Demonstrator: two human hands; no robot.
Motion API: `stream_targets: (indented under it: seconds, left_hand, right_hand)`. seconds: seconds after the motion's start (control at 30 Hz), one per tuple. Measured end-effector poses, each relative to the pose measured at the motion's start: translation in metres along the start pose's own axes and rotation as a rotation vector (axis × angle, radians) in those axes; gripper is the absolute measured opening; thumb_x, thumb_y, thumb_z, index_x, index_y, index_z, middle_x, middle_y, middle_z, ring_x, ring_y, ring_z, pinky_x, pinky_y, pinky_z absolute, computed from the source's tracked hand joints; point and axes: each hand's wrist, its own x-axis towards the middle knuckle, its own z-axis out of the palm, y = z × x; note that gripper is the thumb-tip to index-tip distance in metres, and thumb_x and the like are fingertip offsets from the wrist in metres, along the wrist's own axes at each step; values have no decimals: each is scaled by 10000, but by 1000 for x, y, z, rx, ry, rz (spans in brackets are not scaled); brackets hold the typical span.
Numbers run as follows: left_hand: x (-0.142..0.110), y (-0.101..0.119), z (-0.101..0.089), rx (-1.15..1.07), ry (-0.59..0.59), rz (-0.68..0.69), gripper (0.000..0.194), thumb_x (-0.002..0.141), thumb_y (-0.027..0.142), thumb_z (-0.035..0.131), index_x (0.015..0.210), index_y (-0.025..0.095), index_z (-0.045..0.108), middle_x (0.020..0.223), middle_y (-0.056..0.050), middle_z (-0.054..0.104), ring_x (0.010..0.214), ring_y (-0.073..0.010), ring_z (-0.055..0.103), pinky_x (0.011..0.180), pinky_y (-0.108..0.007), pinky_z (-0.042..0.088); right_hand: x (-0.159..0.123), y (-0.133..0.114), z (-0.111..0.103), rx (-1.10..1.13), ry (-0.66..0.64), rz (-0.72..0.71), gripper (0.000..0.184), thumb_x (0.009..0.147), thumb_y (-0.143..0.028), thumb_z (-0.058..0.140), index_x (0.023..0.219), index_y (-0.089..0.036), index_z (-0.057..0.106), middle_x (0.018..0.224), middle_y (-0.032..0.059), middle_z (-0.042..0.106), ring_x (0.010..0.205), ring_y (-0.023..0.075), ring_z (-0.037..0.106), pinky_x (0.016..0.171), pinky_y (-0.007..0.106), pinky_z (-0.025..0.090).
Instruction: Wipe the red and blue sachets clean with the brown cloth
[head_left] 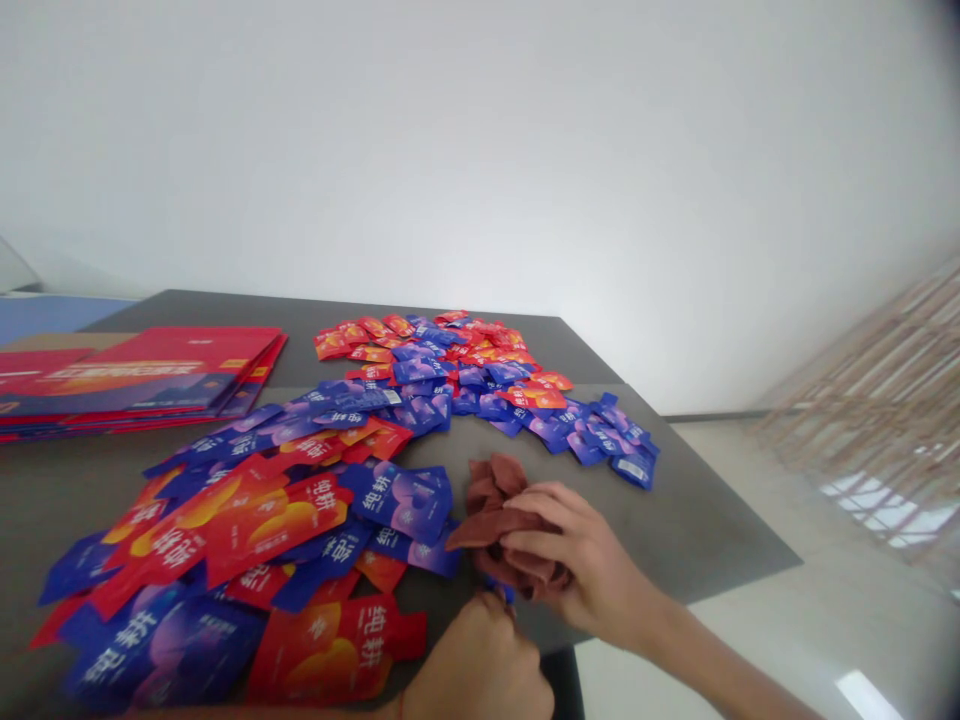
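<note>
A crumpled brown cloth (499, 500) is bunched in my right hand (577, 560), the fingers wrapped over its folds. Just below and to the left, my left hand (480, 660) is closed in a pinch near the table's front edge. A bit of a blue sachet (501, 590) peeks out between its fingertips and the cloth; the rest is hidden. To the left of both hands lies a loose heap of red sachets (277, 515) and blue sachets (405, 497), overlapping one another.
More red and blue sachets (442, 350) spread over the back of the grey table (697, 520), with a blue row (592, 430) curving right. Flat red and blue printed cartons (165, 370) are stacked at left. Behind the table rises a white wall (480, 150). Stacked slats (877, 390) stand at right.
</note>
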Motion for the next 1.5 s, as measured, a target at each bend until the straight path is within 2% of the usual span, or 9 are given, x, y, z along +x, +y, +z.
stream_targets:
  seconds: [0.13, 0.3, 0.6, 0.77, 0.9, 1.0, 1.17, 1.3, 1.5]
  left_hand:
    - [0, 0, -3, 55, 17, -4, 284, 968, 294, 688, 748, 148, 794, 690, -143, 724, 523, -200, 583, 522, -345, 347]
    - [1, -1, -6, 10, -41, -14, 241, 947, 306, 731, 786, 143, 808, 701, -155, 744, 553, -203, 633, 564, -337, 422]
    - [5, 1, 8, 31, -101, -34, 114, 898, 203, 762, 844, 116, 812, 761, -181, 769, 687, -266, 738, 625, -366, 536]
    - [5, 2, 5, 28, -120, -8, 90, 891, 168, 759, 855, 105, 813, 789, -185, 781, 709, -284, 756, 655, -402, 579]
    - [3, 2, -3, 75, -128, 7, 94, 895, 160, 756, 902, 87, 815, 891, -227, 792, 787, -321, 774, 661, -426, 591]
    - [3, 2, -4, 96, -131, 5, 111, 909, 138, 727, 936, 74, 814, 933, -246, 788, 800, -318, 770, 650, -410, 585]
    - [1, 1, -6, 92, -85, -20, 174, 939, 151, 662, 909, 48, 799, 925, -272, 771, 774, -325, 746, 605, -406, 558]
    - [-3, -2, -15, 108, -30, -96, 279, 976, 214, 625, 1103, 15, 775, 991, -275, 773, 739, -296, 738, 559, -356, 515]
    - [-4, -17, -23, 202, 253, -125, 364, 1052, 257, 493, 1287, 115, 732, 1255, -172, 760, 1142, -358, 714, 849, -472, 535]
  right_hand:
    - [-1, -1, 6, -123, -108, -16, 506, 747, -98, 692, 1212, -291, 739, 1473, 69, 619, 1343, 344, 519, 1062, 547, 485]
    - [8, 19, 8, -110, 2, 8, 499, 825, -85, 675, 1268, -306, 732, 1426, 78, 650, 1277, 313, 556, 1019, 502, 520]
    - [10, 61, 32, 17, 397, 215, 272, 877, -186, 702, 1129, -247, 780, 1273, 112, 721, 1179, 293, 664, 996, 496, 569]
    - [-10, 65, 10, 49, 589, 375, 225, 912, -350, 736, 1100, -233, 777, 1267, 111, 728, 1167, 295, 693, 1021, 478, 558]
    - [-38, 73, -6, -59, 660, 395, 220, 914, -378, 739, 1087, -246, 774, 1253, 100, 731, 1164, 290, 688, 1013, 471, 552]
    - [-59, 84, -5, -163, 740, 407, 231, 907, -384, 745, 1095, -253, 773, 1243, 100, 733, 1145, 291, 685, 1003, 477, 551]
    - [-81, 95, 6, -177, 742, 414, 204, 904, -372, 745, 1073, -261, 766, 1242, 95, 734, 1122, 288, 691, 978, 470, 562]
    - [-83, 93, 9, -128, 715, 438, 197, 908, -369, 746, 1074, -265, 768, 1253, 90, 729, 1142, 285, 690, 996, 467, 559]
    - [-82, 92, 8, -91, 718, 459, 227, 909, -379, 752, 1109, -276, 779, 1275, 87, 721, 1144, 285, 694, 1006, 464, 558]
